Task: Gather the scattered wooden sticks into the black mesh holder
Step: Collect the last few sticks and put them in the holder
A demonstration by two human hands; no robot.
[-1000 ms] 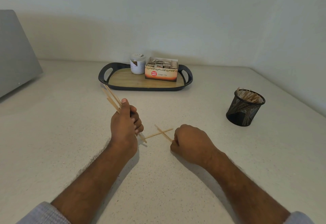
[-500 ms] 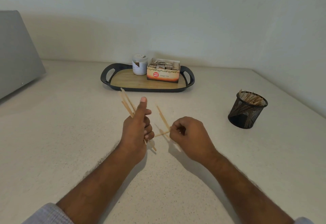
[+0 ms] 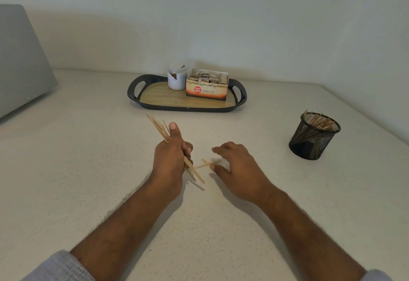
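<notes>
so our right hand (image 3: 238, 167) just passed its thin wooden stick over; left hand (image 3: 170, 159) now grips the bundle (image 3: 158, 126); right's open again, reaching for the last one (image 3: 204, 165)

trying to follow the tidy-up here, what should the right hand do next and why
Probably pinch up the loose stick lying on the counter. The right hand hovers open just over it, while the left hand already grips a bundle of sticks, and the mesh holder stands off to the right.
</notes>
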